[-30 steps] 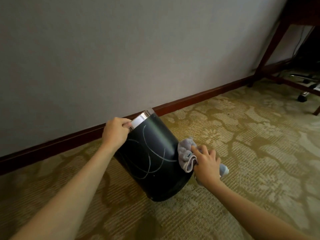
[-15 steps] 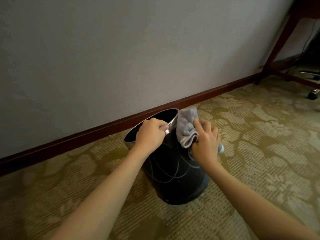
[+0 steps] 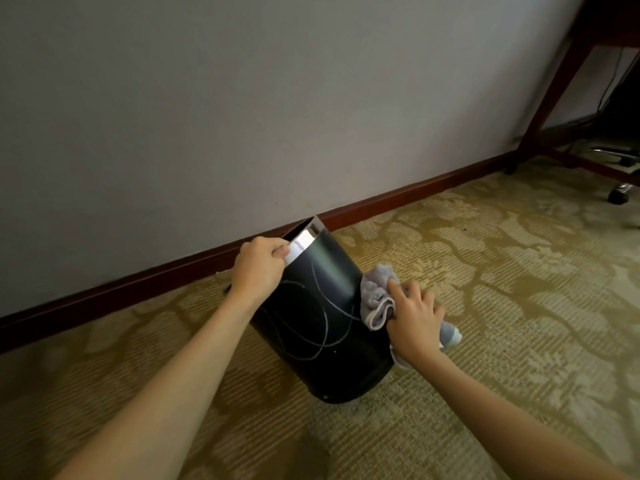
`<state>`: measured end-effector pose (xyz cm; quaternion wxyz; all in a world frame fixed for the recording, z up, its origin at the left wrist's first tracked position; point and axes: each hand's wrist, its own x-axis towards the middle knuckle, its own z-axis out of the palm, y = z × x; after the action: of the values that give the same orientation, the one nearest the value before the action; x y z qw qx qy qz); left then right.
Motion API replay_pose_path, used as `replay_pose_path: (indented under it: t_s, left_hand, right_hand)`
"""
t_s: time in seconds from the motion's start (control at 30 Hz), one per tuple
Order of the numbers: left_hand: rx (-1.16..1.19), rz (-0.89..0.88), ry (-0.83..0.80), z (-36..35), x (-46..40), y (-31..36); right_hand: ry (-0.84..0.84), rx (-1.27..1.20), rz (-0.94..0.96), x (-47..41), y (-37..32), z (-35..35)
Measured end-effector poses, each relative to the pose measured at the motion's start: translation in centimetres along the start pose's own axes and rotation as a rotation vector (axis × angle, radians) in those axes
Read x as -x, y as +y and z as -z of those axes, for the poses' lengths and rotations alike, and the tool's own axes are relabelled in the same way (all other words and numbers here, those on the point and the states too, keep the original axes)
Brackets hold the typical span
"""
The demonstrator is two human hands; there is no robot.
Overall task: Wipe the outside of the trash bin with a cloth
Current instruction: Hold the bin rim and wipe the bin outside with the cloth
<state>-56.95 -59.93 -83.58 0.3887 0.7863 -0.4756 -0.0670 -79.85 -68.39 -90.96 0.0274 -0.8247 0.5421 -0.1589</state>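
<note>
Carpet (image 3: pixel 485 306), patterned in tan and olive, fills the head view, and on it sits the trash bin (image 3: pixel 322 320), which serves as the landmark for everything else. The bin is black with thin pale looping lines on its side and a shiny metal rim (image 3: pixel 303 242). It is tilted, with its mouth leaning away toward the grey wall (image 3: pixel 242 98) and its base resting on the carpet nearer the person. A dark red-brown baseboard (image 3: pixel 138 289) runs just behind the bin along the foot of the wall.

At the bin's top edge, the left hand (image 3: pixel 258 268) is closed around the metal rim, fingers curled over it, holding the bin at its tilt. On the bin's right side, about halfway up its height, the right hand (image 3: pixel 414 322) grips a bunched grey cloth (image 3: pixel 375 296) and presses it against the black outer wall; the index finger lies stretched across the cloth, and a loose end of the cloth sticks out beyond the hand on the side away from the bin.

Well to the right of the bin and farther back stand the dark wooden legs of a desk (image 3: pixel 554 84), with a chair caster (image 3: pixel 618 195) on the carpet beneath it.
</note>
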Motion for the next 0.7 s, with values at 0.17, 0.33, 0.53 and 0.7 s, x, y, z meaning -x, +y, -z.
replay_pose_path:
  t_s: [0.17, 0.33, 0.53, 0.7]
  left_hand:
    - [0.014, -0.108, -0.148, -1.4, 0.8, 3.2]
    - [0.019, -0.095, -0.209, -2.1, -0.2, 4.4]
    - [0.011, -0.041, -0.088, -1.1, -1.6, 1.9]
    - [0.075, 0.126, 0.027, 0.4, -2.4, -2.6]
  right_hand:
    - [0.156, -0.113, 0.038, -2.2, -3.0, 2.6]
    - [0.256, -0.193, 0.131, -1.9, -2.4, 2.9]
    - [0.221, -0.193, 0.242, 0.9, 0.5, -0.2]
    - [0.158, -0.105, 0.356, 1.4, 2.9, -0.6]
